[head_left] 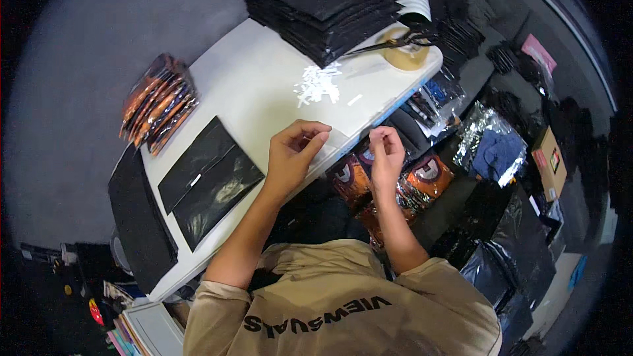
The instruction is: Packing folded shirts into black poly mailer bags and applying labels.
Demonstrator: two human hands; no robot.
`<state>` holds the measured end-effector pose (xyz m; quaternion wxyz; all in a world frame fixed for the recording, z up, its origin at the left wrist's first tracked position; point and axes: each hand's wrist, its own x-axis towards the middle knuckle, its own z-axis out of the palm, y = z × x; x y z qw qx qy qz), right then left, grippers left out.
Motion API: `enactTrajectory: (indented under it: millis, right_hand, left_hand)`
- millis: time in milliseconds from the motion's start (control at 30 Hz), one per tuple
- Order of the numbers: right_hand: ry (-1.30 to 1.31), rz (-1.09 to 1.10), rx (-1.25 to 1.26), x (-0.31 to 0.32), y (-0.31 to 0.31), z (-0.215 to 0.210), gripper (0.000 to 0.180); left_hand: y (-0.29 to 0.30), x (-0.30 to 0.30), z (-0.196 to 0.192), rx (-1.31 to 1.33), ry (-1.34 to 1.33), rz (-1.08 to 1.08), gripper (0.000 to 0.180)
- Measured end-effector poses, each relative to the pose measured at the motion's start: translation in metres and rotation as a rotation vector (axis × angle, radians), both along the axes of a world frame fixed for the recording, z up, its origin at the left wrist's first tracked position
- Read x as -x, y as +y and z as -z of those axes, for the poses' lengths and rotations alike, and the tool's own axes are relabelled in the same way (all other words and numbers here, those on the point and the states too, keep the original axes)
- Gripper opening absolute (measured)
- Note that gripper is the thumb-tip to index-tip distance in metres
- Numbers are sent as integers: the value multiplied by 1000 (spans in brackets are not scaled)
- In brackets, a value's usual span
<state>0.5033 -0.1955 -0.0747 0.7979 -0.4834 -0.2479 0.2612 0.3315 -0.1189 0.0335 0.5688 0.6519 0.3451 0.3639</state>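
Over the near edge of the white table (227, 79), my left hand (295, 153) is closed, thumb and fingertips drawn together. A short way to its right, my right hand (386, 153) is pinched just past the table edge. Whatever either hand holds, if anything, is too small to make out. Beyond them lies a loose heap of small white slips (319, 86), with a single slip (356, 99) apart from it. Left of my left hand, a flat black plastic bag (221, 191) rests on the table, a small white label (196, 180) on its flap.
At the far side stand a stack of black bags (323, 0), scissors (392, 43) and a tape roll (405, 58). Orange-and-black wrapped packets (158, 102) sit at the table's left edge. Below on the right are more wrapped garments (432, 175) and a cardboard box (549, 163).
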Motion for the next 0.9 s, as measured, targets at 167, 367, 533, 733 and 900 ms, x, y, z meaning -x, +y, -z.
enactTrajectory:
  millis: [167, 367, 533, 733, 900]
  right_hand:
    - [-119, -389, -162, 34, -8, -61, 35]
    - [-189, -613, -81, 75, 0, -85, 24]
    - [-282, -610, 17, 100, -17, -92, 10]
    - [-491, -672, 35, 132, -23, -93, 9]
    - [-632, -664, 15, 158, -14, -97, 8]
  left_hand:
    - [-21, 43, -14, -72, -100, -62, 18]
    - [-43, 92, -22, -160, -153, -157, 21]
    - [-67, 135, -21, -349, -14, -171, 30]
    - [-99, 183, -27, -501, 170, -295, 33]
    - [-105, 220, -27, -425, 176, -556, 32]
